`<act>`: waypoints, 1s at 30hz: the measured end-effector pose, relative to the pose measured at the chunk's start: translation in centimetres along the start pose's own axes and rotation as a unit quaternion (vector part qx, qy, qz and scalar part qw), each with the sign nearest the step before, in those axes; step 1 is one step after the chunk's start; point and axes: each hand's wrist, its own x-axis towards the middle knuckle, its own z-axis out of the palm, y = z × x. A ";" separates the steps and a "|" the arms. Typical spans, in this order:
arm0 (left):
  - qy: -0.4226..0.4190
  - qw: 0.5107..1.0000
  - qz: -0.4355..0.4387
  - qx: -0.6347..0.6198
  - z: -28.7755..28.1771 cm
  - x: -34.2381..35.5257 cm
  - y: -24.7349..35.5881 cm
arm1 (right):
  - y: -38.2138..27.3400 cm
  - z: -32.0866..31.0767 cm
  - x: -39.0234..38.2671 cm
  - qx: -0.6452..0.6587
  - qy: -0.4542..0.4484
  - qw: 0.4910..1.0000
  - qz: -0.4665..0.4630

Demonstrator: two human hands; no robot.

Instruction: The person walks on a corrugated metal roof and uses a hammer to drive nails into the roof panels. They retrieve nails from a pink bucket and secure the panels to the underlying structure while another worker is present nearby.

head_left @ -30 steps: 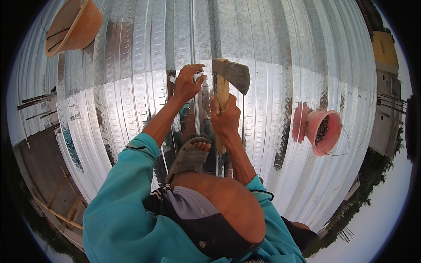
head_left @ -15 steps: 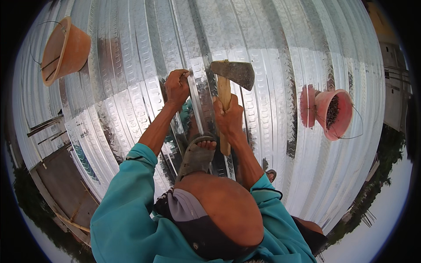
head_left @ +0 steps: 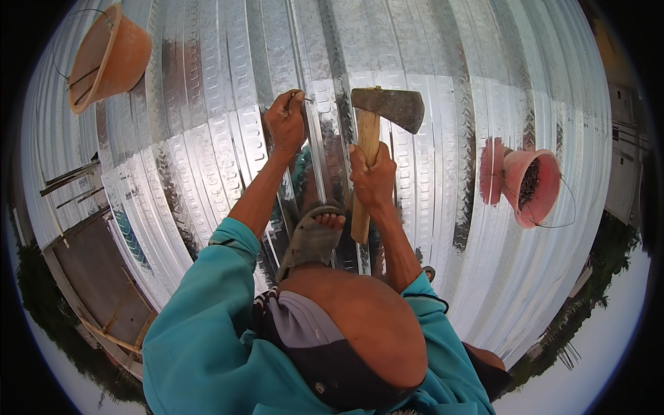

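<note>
My left hand (head_left: 284,128) is closed, pinching a small nail (head_left: 307,99) between thumb and fingertips. The nail lies nearly flat, beside a narrow raised rib of the corrugated metal sheets (head_left: 422,173). My right hand (head_left: 374,178) grips a hatchet (head_left: 393,108) around its pale wooden handle. The dark hatchet head is up at the far end of the handle, its broad blade to the right. My sandaled foot (head_left: 315,238) stands on the metal between my two arms.
An orange bucket (head_left: 128,55) with thin rods inside sits tilted at the far left. A pink bucket (head_left: 543,162) full of small dark nails stands at the right. Loose strips (head_left: 69,183) and the sheets' edge are at the left. Trees and sky show beyond.
The view has turned slightly. My left hand has shifted a little farther away and the nail now shows at its fingertips. The hatchet, in my right hand, has moved slightly right.
</note>
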 end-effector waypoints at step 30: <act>-0.012 0.989 0.138 0.048 1.1 -1.5 -5.7 | -3.0 5.4 1.1 -0.360 -0.142 0.908 -0.159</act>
